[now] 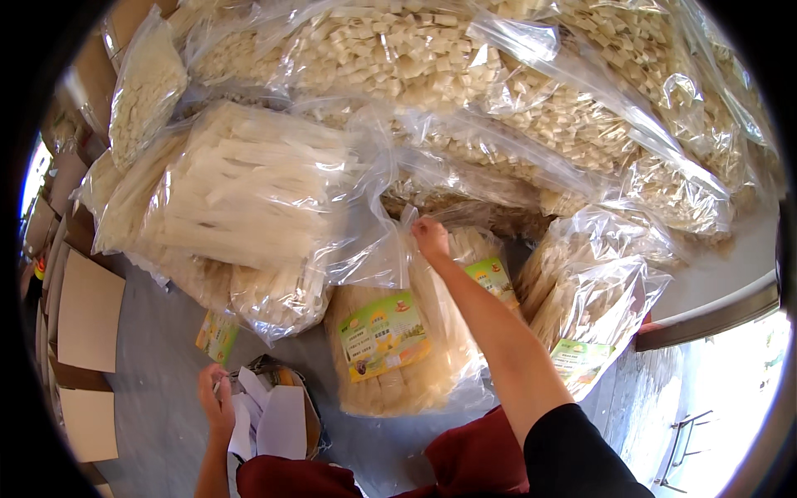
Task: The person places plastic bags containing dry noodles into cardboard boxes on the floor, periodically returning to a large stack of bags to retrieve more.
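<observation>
A large clear plastic bag of long, flat, pale dried noodles [249,178] lies on the pile at the centre left. At the loose edge of its plastic, my right hand [430,238] is closed in a pinch on the bag. My left hand [216,400] is low on the left, its fingers curled together; what they hold, if anything, is too small to make out. It is beside an open container with white papers [282,423]. Below my right hand stands another noodle bag [390,390] with a green and yellow label [384,336].
Big clear bags of short, pale pieces [398,50] fill the far side. More labelled noodle bags [585,315] stand to the right, near a curved edge [714,319]. Cardboard boxes [91,311] line the left. A loose label [217,334] is near the grey floor [158,373].
</observation>
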A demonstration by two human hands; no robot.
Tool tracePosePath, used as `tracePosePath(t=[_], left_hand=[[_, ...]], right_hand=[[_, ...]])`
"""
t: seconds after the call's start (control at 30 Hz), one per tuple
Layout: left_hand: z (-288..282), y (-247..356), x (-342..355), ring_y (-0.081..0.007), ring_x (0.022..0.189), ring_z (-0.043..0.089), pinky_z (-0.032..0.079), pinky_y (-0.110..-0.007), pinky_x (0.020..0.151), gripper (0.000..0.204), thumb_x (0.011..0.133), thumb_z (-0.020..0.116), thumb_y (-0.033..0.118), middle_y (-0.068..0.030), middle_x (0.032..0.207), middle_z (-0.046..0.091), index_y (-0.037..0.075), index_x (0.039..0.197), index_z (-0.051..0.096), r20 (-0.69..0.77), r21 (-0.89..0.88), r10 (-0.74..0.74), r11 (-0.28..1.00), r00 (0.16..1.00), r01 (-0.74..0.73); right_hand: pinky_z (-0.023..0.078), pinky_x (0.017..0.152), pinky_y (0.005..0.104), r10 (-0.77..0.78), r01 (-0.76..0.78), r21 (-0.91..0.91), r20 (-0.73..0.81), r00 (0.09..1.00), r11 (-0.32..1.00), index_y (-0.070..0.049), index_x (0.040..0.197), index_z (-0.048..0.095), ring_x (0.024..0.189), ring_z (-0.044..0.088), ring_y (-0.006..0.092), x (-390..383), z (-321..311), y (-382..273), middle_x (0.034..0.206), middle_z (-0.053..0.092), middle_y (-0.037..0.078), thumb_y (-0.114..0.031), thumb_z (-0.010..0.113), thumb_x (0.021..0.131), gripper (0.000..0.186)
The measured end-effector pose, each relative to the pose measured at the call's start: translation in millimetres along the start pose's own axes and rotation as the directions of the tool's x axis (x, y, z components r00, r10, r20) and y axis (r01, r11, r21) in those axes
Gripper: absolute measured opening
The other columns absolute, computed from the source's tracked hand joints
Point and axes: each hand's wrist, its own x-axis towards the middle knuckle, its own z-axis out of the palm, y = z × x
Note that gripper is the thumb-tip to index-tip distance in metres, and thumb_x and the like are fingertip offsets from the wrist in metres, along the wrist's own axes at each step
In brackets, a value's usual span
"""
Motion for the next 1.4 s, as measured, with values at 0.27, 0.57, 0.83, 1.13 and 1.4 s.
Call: tracePosePath(t=[0.27,0.57,0.83,1.13,1.4], left_hand=[[142.1,179.6,84.1,-0.0274,0.084,0.057,0.044,-0.033,0.079,0.035,0.070,0.066,0.008,-0.0112,0.090,0.058,0.005,0.102,0.054,0.414,-0.272,0.392,0.915,0.822,-0.299],[246.8,214.5,58.1,-0.0246,0.085,0.053,0.039,-0.037,0.081,0.026,0.062,0.058,0.005,-0.0081,0.084,0.060,0.012,0.087,0.062,0.675,-0.420,0.639,0.743,0.368,-0.520],[244.6,230.2,2.2,-0.0241,0.072,0.053,0.039,-0.032,0.072,0.025,0.061,0.064,0.004,-0.0075,0.078,0.060,0.009,0.085,0.060,0.611,-0.530,0.526,0.827,0.592,-0.187],[216.2,227.8,-28.5,-0.0138,0.067,0.053,0.042,-0.026,0.067,0.019,0.066,0.073,0.007,-0.0044,0.082,0.064,0.007,0.084,0.065,0.593,-0.488,0.120,0.840,0.796,0.237],[217.9,230.9,-15.1,-0.0167,0.079,0.053,0.041,-0.024,0.071,0.030,0.073,0.064,0.003,-0.0084,0.087,0.062,0.009,0.102,0.061,0.528,-0.584,-0.036,0.710,0.848,0.394]], right_hand=[[0.043,0.056,0.0306,-0.291,0.291,0.127,-0.016,0.956,0.948,0.001,0.078,0.058,0.061,0.057,0.0221,-88.0,-51.2,-54.9,0.069,0.059,0.014,-0.006,0.058,0.076,0.008],[0.046,0.073,0.0291,-0.024,-0.160,0.353,0.464,0.886,0.922,-0.001,0.098,0.060,0.081,0.058,0.0199,-102.5,-174.2,-63.7,0.093,0.062,0.011,-0.024,0.048,0.087,0.027],[0.041,0.086,0.0378,0.267,-0.291,-0.374,-0.116,0.957,0.881,0.004,0.118,0.043,0.105,0.049,0.0375,55.7,-103.6,152.9,0.108,0.053,0.026,-0.041,0.056,0.076,0.063],[0.046,0.067,0.0362,0.159,-0.185,-0.258,-0.122,0.980,0.948,-0.002,0.090,0.062,0.078,0.061,0.0266,71.4,-90.4,181.1,0.084,0.062,0.017,-0.027,0.063,0.072,0.032],[0.045,0.062,0.0334,-0.021,0.008,-0.178,-0.072,0.997,0.984,-0.001,0.083,0.062,0.069,0.059,0.0221,-60.9,-136.2,86.9,0.071,0.058,0.017,-0.011,0.058,0.075,0.014]])
